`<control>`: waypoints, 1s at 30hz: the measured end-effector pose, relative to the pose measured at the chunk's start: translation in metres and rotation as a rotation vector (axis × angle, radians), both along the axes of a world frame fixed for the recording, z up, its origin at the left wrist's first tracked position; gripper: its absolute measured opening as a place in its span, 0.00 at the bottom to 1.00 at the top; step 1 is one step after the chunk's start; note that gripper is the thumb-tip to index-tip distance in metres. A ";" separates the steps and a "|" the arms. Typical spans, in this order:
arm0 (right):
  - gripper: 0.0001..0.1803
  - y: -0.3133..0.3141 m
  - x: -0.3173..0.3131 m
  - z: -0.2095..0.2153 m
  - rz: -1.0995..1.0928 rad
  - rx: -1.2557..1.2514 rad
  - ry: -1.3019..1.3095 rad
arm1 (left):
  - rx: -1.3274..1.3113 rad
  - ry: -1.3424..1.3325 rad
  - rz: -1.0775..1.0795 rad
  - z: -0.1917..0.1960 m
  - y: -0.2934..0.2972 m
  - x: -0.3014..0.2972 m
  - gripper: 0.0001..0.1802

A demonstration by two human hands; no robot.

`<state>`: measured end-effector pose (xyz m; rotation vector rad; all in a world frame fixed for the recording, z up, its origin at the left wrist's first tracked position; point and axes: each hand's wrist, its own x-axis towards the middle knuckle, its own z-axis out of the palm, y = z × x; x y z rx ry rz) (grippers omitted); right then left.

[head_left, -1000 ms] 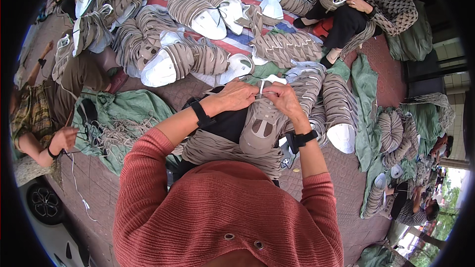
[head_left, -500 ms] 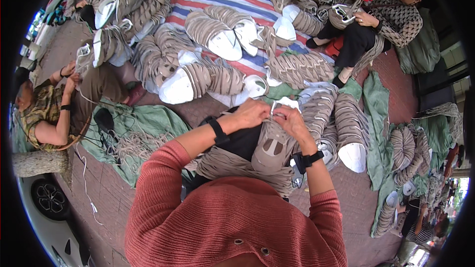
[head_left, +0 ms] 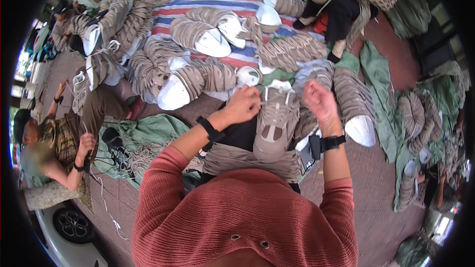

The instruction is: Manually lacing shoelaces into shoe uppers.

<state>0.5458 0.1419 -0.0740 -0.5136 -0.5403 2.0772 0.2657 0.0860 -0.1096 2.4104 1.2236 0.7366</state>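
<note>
A taupe shoe upper point(head_left: 276, 124) stands toe toward me over my lap, with laces across its front and a white lining at its far opening. My left hand point(head_left: 242, 105) is closed at the shoe's left edge, its fingertips pressed against the upper near the eyelets. To the right of the shoe and apart from it, my right hand point(head_left: 319, 101) is raised with curled fingers; motion blurs it, and any lace in it cannot be made out. Across my lap lies a thick bundle of taupe laces point(head_left: 250, 163).
Nested stacks of shoe uppers point(head_left: 354, 99) lie right and ahead on a striped sheet point(head_left: 190, 1). A co-worker point(head_left: 62, 133) sits at left, another point(head_left: 341, 10) far right. Green cloth point(head_left: 161, 128) holds loose laces. A car point(head_left: 64, 232) stands lower left.
My right hand has moved away from the shoe's top to the right. My left hand has shifted to the shoe's left edge. The view has turned slightly.
</note>
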 end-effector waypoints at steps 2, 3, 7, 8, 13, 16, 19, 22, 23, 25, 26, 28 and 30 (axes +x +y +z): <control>0.07 0.008 0.045 0.012 -0.209 -0.110 0.017 | -0.085 -0.219 -0.050 0.004 0.015 -0.005 0.04; 0.06 0.009 0.070 0.018 -0.353 -0.076 0.022 | -0.247 -0.340 -0.067 0.011 0.018 -0.006 0.04; 0.08 0.002 0.189 0.041 -0.819 -0.045 -0.048 | -0.277 -0.370 -0.116 0.018 0.030 -0.001 0.04; 0.09 -0.006 0.209 0.047 -0.942 -0.076 -0.140 | -0.245 -0.322 -0.158 0.017 0.028 0.004 0.05; 0.08 -0.038 0.261 0.056 -1.128 -0.007 -0.221 | -0.277 -0.269 -0.107 0.020 0.027 0.024 0.10; 0.09 -0.038 0.249 0.042 -1.120 -0.025 -0.250 | 0.002 -0.088 -0.127 0.027 0.025 0.027 0.09; 0.05 -0.028 0.199 0.021 -0.937 -0.106 -0.451 | 0.137 0.021 -0.094 0.039 0.012 0.030 0.09; 0.08 -0.024 0.122 0.007 -0.589 0.108 -0.726 | 0.235 0.115 -0.037 0.028 0.004 0.028 0.08; 0.09 -0.026 0.091 0.010 -0.504 0.120 -0.853 | 0.306 0.140 -0.068 0.028 0.005 0.032 0.07; 0.09 -0.027 0.036 0.012 -0.232 0.440 -1.033 | 0.335 0.203 -0.078 0.029 0.005 0.040 0.07; 0.09 -0.025 0.013 0.003 -0.216 0.715 -1.164 | 0.367 0.256 -0.084 0.030 0.007 0.043 0.06; 0.11 -0.026 -0.024 -0.001 -0.123 1.087 -1.473 | 0.202 0.123 -0.122 0.032 0.012 0.039 0.05; 0.12 -0.028 -0.039 0.004 -0.052 1.172 -1.655 | -0.136 -0.161 -0.162 0.032 0.015 0.031 0.04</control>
